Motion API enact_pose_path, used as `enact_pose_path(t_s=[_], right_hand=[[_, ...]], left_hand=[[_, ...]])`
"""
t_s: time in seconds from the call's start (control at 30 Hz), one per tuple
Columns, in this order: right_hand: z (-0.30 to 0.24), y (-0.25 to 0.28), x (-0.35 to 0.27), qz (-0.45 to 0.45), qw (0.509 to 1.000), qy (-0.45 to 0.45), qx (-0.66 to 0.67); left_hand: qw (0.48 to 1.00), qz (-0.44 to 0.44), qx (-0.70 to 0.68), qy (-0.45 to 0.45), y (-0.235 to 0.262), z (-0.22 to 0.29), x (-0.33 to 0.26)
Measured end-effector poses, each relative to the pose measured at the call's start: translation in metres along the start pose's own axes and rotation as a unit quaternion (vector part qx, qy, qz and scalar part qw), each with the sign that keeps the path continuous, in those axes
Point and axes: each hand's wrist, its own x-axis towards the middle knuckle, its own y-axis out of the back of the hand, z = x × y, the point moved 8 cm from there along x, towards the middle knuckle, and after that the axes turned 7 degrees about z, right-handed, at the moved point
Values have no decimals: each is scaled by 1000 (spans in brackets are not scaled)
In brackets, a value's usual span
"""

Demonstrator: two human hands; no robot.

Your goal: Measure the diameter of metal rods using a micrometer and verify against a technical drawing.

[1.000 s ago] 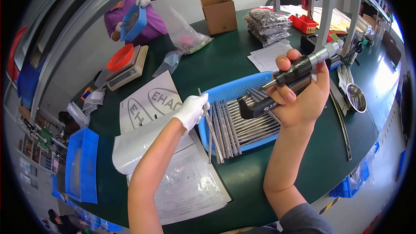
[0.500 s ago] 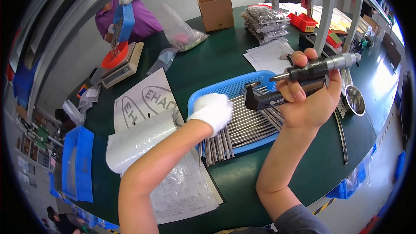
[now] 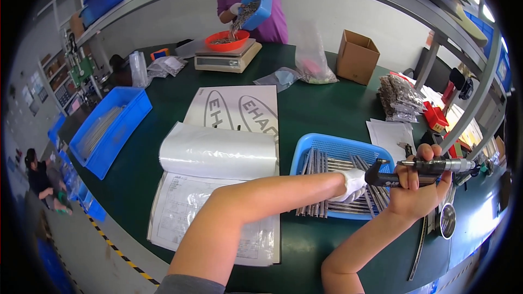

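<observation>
A blue mesh tray (image 3: 330,144) on the green table holds several thin metal rods (image 3: 318,185) lying side by side. My left hand (image 3: 352,184), in a white glove, reaches across over the rods, its fingers curled down among them right beside the micrometer's frame; whether it grips a rod is hidden. My right hand (image 3: 418,190) is bare and holds a black and silver micrometer (image 3: 422,167) level above the tray's right end, thumb and fingers wrapped round its body.
A plastic-covered paper sheaf (image 3: 218,185) lies left of the tray. A blue bin (image 3: 109,128) stands at the far left. A person in purple (image 3: 256,5) pours parts into a red bowl on a scale (image 3: 226,57). Cardboard box (image 3: 357,57), parts bags (image 3: 400,98), metal bowl (image 3: 447,220).
My left hand has moved right across the tray up to the micrometer. My right hand has brought the micrometer level. The person at the back has tipped the blue bin over the red bowl.
</observation>
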Motion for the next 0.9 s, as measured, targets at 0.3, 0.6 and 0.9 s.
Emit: enact_pose_path(t_s=[0.3,0.6,0.9], right_hand=[[43,-55,-27,-70,985,-147,51],[88,-62,-30,-26,987,-132,-87],[175,-63,-62,-62,952,-258,-155]], left_hand=[[908,160,-66,-383,98,47,-171],[867,213,-107,-437,162,-13,-247],[894,114,-210,-378,148,-37,-252]])
